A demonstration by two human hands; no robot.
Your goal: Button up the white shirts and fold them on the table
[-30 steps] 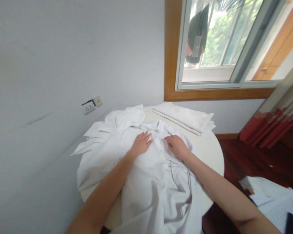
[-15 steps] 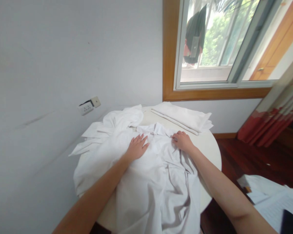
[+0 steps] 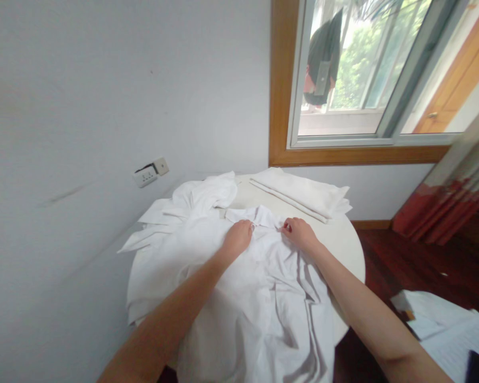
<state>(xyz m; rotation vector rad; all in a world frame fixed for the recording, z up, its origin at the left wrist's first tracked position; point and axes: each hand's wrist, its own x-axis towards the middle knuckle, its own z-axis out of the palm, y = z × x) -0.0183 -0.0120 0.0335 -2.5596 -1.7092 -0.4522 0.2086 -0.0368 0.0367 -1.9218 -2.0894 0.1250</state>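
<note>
A white collared shirt point(image 3: 259, 298) lies wrinkled over a round cream table point(image 3: 353, 255), its lower part hanging past the near edge. Its collar point(image 3: 261, 215) points toward the wall. My left hand point(image 3: 238, 236) is closed at the front just below the collar, fingers curled down on the fabric. To the right, my right hand point(image 3: 299, 231) pinches the shirt near the shoulder beside the collar. Both wrists rest low over the cloth. A sleeve point(image 3: 207, 191) is bunched at the table's back left.
Folded white cloth point(image 3: 299, 191) lies at the back right of the table. The wall with a power socket point(image 3: 145, 175) borders the left and back. Papers point(image 3: 454, 330) are at the lower right, below a curtain point(image 3: 434, 197). A wood-framed window point(image 3: 343, 154) is behind.
My left hand has gone from lying flat on the shirt to closing near the collar, moving slightly right. The right hand has stayed at the shoulder. The view has shifted a little.
</note>
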